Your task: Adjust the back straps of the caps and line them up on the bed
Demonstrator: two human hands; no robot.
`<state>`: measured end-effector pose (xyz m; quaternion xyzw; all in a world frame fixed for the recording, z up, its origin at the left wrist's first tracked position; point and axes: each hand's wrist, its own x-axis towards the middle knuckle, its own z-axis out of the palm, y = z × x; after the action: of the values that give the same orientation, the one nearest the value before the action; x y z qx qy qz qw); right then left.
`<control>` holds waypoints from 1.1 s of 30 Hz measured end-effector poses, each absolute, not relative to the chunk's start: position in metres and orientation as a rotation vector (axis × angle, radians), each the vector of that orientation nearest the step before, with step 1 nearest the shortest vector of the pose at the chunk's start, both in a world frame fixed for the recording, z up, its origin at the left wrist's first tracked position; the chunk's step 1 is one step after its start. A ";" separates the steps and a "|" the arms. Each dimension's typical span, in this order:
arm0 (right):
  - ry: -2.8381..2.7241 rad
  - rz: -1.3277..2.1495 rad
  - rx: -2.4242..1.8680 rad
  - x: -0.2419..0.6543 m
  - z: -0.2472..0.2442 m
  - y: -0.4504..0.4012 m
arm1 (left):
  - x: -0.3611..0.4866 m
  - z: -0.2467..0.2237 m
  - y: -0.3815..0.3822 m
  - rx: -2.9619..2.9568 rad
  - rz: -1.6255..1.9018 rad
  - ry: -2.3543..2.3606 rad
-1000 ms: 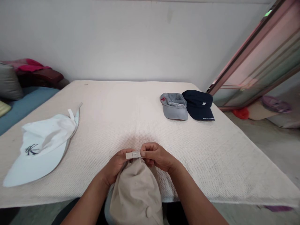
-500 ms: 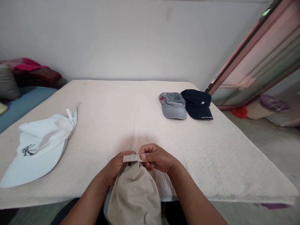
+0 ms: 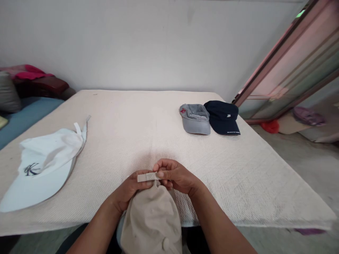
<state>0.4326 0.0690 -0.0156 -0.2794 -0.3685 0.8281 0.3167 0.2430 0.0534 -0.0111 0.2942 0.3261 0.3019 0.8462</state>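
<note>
A beige cap (image 3: 156,218) hangs at the table's front edge, its back strap (image 3: 146,177) uppermost between my hands. My left hand (image 3: 132,187) is closed on the left part of the strap, thumb below it and fingers behind. With thumb and fingers pinched, my right hand (image 3: 173,176) grips the right part of the strap. The strap lies nearly level, its free end pointing left. Below my hands the crown is creased, with a button visible near the bottom of the view.
A white cap (image 3: 45,165) with a dark logo lies at the left of the cloth-covered table (image 3: 127,123). Toward the back right, a grey cap (image 3: 196,120) touches a navy cap (image 3: 222,118). Behind stands a wall; a blue seat (image 3: 39,107) is at far left.
My right hand has shifted slightly left and up along the strap. My left thumb now shows beneath the strap, and the strap tilts a little more.
</note>
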 end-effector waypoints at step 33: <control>-1.042 2.110 -0.701 0.427 -0.017 0.069 | 0.247 -0.006 0.052 0.662 0.648 0.805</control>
<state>0.4272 0.0693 -0.0172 -0.2689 -0.3995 0.8093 0.3364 0.2470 0.0523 -0.0056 0.3108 0.3778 0.3041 0.8174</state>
